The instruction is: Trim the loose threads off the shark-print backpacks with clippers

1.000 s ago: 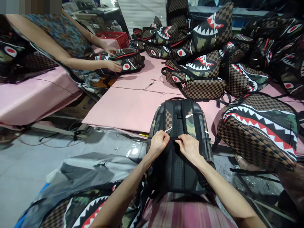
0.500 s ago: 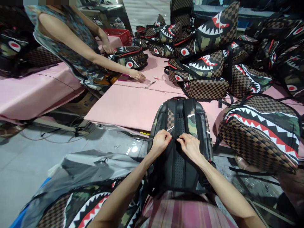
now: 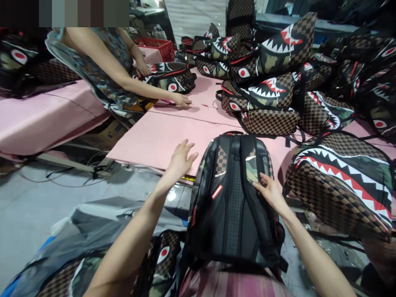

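Observation:
A black backpack [image 3: 236, 206] stands upright against the pink table's front edge, its strap side facing me. Checkered and camouflage patches show on its shoulder straps, and a small red-and-white label lies on the left one. Left of the backpack, my left hand [image 3: 182, 159] hovers over the table edge with fingers spread, holding nothing. My right hand [image 3: 268, 187] is at the backpack's right strap, thumb and fingers apart, with nothing visible between them.
Shark-mouth backpacks [image 3: 340, 177] lie at the right, with more piled at the back of the pink table [image 3: 154, 136]. A person's arm [image 3: 123, 78] reaches over the table at the left. A red crate [image 3: 163, 49] stands behind. Grey plastic sheeting [image 3: 102, 218] covers bags at the lower left.
Both hands have parted from the strap at the backpack's middle. My left hand moved left and up, my right hand moved right; both opened. The other person's pen-side hand shifted slightly.

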Available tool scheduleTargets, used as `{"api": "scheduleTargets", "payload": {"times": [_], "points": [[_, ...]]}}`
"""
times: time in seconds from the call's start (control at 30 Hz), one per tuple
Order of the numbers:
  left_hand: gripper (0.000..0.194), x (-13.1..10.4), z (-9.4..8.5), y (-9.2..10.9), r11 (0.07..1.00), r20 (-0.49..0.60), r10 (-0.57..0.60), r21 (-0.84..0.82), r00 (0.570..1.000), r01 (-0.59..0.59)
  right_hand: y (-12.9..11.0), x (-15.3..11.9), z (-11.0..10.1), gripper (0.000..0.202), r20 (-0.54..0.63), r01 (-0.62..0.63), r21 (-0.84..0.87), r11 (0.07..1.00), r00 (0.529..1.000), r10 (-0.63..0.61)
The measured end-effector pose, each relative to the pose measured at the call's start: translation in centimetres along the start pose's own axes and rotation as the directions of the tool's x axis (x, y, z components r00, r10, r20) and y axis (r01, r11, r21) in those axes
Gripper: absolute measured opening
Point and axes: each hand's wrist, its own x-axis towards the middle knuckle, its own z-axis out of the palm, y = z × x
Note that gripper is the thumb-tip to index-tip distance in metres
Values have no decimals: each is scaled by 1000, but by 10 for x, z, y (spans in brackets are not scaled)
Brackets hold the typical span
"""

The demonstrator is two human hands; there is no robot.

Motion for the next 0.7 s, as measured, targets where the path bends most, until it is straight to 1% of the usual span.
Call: {"api": "scheduleTargets", "payload": {"times": [0.03, 0.07, 0.1, 0.13, 0.17, 0.2, 0.23, 0.27, 0.3, 0.4, 0.5, 0.53, 0.6, 0.67, 0.7], "points": [[44, 17, 6, 11, 995, 4, 65, -78, 998, -65, -4, 11, 4, 45, -6, -16, 145, 989, 1000, 17], [43, 35, 12, 23, 983, -5, 104, -149, 995, -103, -9, 25, 6, 43, -33, -20, 299, 954, 999, 32], [42, 54, 18, 35, 971, -13, 112, -212, 994, -113, -14, 42, 5, 41, -57, -20, 447, 894, 997, 51], [40, 72, 25, 46, 957, -8, 94, -273, 996, -93, -20, 61, 0, 38, -47, -34, 582, 813, 996, 75], [39, 90, 32, 56, 943, 10, 63, -327, 998, -56, -25, 81, -6, 34, -4, -63, 688, 723, 996, 91], [38, 108, 40, 64, 930, 32, 30, -367, 999, -17, -28, 100, -12, 28, 63, -108, 756, 645, 994, 92], [38, 125, 49, 71, 920, 51, 7, -392, 999, 14, -29, 117, -19, 22, 136, -158, 791, 591, 987, 82], [38, 141, 60, 78, 913, 68, 1, -408, 998, 27, -29, 132, -24, 17, 198, -200, 805, 559, 978, 65], [38, 156, 71, 84, 906, 85, 13, -422, 996, 24, -27, 144, -28, 14, 237, -224, 806, 547, 970, 47], [36, 193, 107, 102, 877, 146, 126, -480, 981, -41, -13, 165, -32, 14, 262, -220, 798, 561, 965, 6], [35, 219, 140, 123, 812, 220, 281, -574, 934, -109, -2, 173, -33, 15, 279, -219, 784, 581, 960, -15], [35, 225, 149, 129, 787, 235, 329, -604, 915, -128, 0, 175, -35, 14, 283, -213, 764, 609, 959, -19], [34, 235, 163, 139, 737, 259, 412, -658, 874, -152, 2, 179, -40, 11, 284, -185, 689, 701, 958, -27], [34, 240, 172, 144, 680, 287, 470, -721, 835, -135, 1, 181, -45, 10, 260, -127, 576, 808, 965, -34], [34, 241, 174, 144, 663, 298, 472, -740, 830, -112, 1, 182, -47, 11, 237, -93, 521, 848, 971, -39]]}}
